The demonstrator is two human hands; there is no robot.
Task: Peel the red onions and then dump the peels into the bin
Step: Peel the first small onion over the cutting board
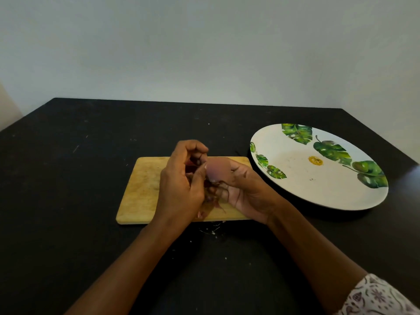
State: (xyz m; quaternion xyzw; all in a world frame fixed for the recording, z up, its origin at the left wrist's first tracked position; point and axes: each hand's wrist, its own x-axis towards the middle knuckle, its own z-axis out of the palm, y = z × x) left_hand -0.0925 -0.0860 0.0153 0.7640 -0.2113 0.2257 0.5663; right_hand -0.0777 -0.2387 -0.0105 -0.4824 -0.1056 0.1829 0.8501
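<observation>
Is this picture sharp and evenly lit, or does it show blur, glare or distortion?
Head view: the light is dim and even; the pale peeled red onion in the right hand looks smeared, the dark red onion peel in the left hand is murky; a faint sheen lies on the black table at its right edge; distortion is slight, the far edge looks nearly straight.

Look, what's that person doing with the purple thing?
Someone is peeling a red onion over the wooden cutting board. The right hand holds the onion while the left hand pinches its skin to pull it off. Loose peels lie on the board underneath. A leafy plate sits to the right; no bin shows.
</observation>
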